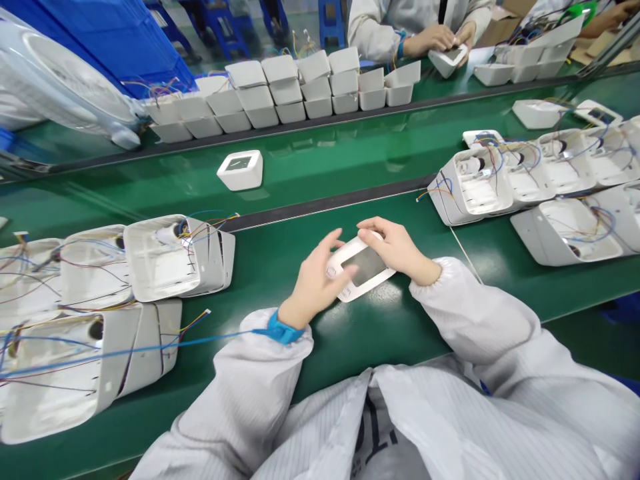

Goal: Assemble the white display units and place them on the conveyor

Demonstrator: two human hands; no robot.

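A white device (367, 265) with a grey screen and small buttons at its left end lies tilted over the green bench in front of me. My left hand (316, 279) is at its left end, thumb over the screen's corner and fingers apart; a blue band circles that wrist. At the upper right edge, my right hand (393, 247) holds the device, with its thumb and fingers on the white frame. The underside of the device is hidden.
Wired white housings stand at left (175, 257) and right (475, 183). Another white device (241, 170) sits on the green belt (320, 167). Beyond are stacked housings (255, 97), a fan (65, 73) and a co-worker's hands (435, 41). A blue cord (200, 342) runs left.
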